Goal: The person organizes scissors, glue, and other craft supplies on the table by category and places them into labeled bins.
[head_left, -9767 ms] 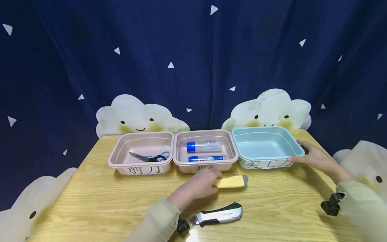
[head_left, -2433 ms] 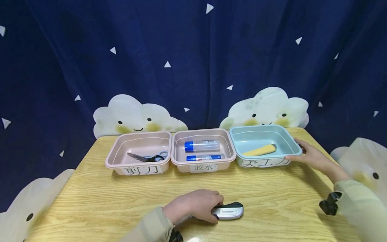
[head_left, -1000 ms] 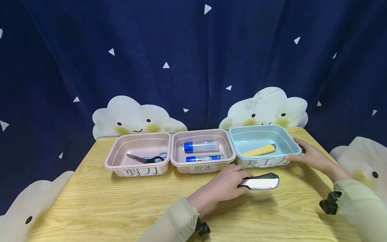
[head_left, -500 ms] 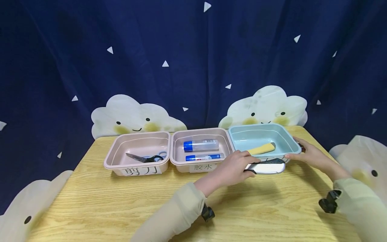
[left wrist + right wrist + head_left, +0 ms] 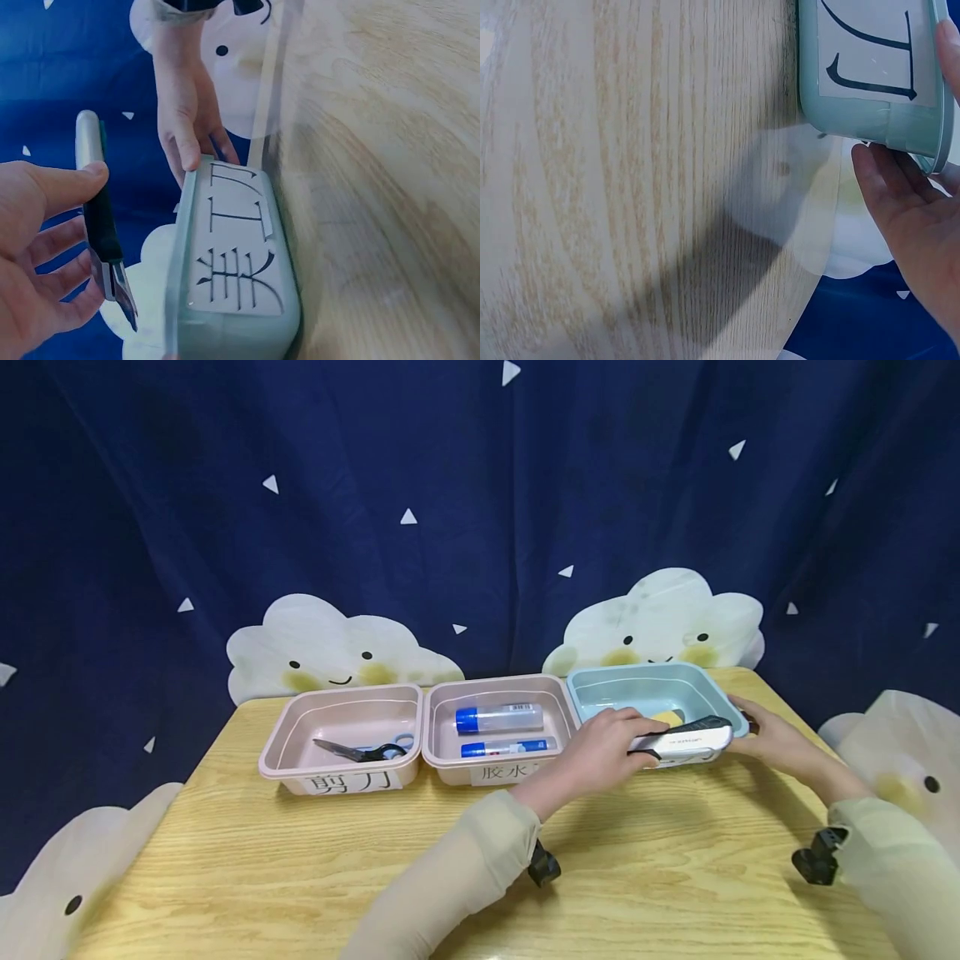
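- Head view: my left hand [image 5: 600, 745] grips the silver and black utility knife [image 5: 681, 739] by its near end and holds it level over the front rim of the blue tray [image 5: 648, 683], clear of the worktop [image 5: 300, 868]. A yellow knife [image 5: 664, 718] already lies inside that tray, partly hidden behind mine. The scissors [image 5: 363, 750] are in the left pink tray [image 5: 339, 697] and two glue sticks [image 5: 498, 718] in the middle pink tray [image 5: 498, 687], so I judge the sorting nearly done, with only this knife left to set down. My right hand [image 5: 772, 737] steadies the blue tray at its far corner.
- Left wrist view: my thumb lies along the knife [image 5: 97, 217] and my fingers [image 5: 52, 277] curl loosely under it (a light pinch, not a fist). The blue tray [image 5: 240, 300] with its paper label sits just beside and below.
- Right wrist view: my right hand [image 5: 919, 217] touches the blue tray [image 5: 870, 112] at its corner, fingers fairly straight, palm open along the wall.
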Motion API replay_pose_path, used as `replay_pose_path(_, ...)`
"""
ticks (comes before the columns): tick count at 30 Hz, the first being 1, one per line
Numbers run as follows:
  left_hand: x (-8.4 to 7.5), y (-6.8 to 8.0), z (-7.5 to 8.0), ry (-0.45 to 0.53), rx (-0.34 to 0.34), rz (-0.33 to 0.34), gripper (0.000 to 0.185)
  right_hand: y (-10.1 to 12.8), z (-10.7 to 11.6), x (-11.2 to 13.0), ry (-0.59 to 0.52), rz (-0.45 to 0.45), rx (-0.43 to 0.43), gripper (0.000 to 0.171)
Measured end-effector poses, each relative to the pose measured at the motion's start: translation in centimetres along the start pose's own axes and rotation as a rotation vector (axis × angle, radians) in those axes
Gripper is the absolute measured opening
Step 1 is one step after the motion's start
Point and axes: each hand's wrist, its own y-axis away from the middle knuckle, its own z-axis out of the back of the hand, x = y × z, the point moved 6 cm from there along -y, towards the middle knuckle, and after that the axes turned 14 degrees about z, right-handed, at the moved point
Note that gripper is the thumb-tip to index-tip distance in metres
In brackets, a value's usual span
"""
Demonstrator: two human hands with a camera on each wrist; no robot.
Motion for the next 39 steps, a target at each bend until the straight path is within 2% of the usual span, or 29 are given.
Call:
replay_pose_path(4, 0.3, -1.0, -0.6, 0.070, 0.000, 0.034, 0.044, 0.0, 0.1, 0.0, 0.008, -0.023, 0.014, 0.091)
replay_pose_path(10, 0.7, -2.7, -1.1, 0.179, -0.018, 0.082, 0.043, 0.0, 0.1, 0.4, 0.039, 0.015, 0.005, 0.074)
replay_pose_path(13, 0.9, -3.4, -1.3, 0.189, -0.026, 0.103, 0.043, 0.0, 0.1, 0.5, 0.039, 0.018, 0.012, 0.075)
replay_pose_path(18, 1.4, -4.8, -2.0, 0.149, -0.017, 0.149, 0.043, 0.0, 0.0, 0.5, 0.021, -0.025, 0.030, 0.087)
replay_pose_path(24, 2.1, -6.1, -2.8, 0.037, -0.036, 0.168, 0.040, 0.0, -0.2, 0.1, 0.000, -0.080, 0.041, 0.094)
replay_pose_path(30, 2.8, -6.8, -3.6, 0.013, -0.012, 0.236, 0.041, 0.0, -0.1, 0.0, 0.015, -0.078, 0.027, 0.094)
replay_pose_path(35, 3.5, -7.1, -4.6, -0.046, 0.013, 0.291, 0.039, 0.0, -0.2, -0.1, -0.006, -0.082, 0.018, 0.095)
replay_pose_path(39, 4.0, -7.3, -5.1, -0.045, 0.025, 0.317, 0.031, 0.1, -0.2, 0.0, 0.003, -0.079, 0.015, 0.094)
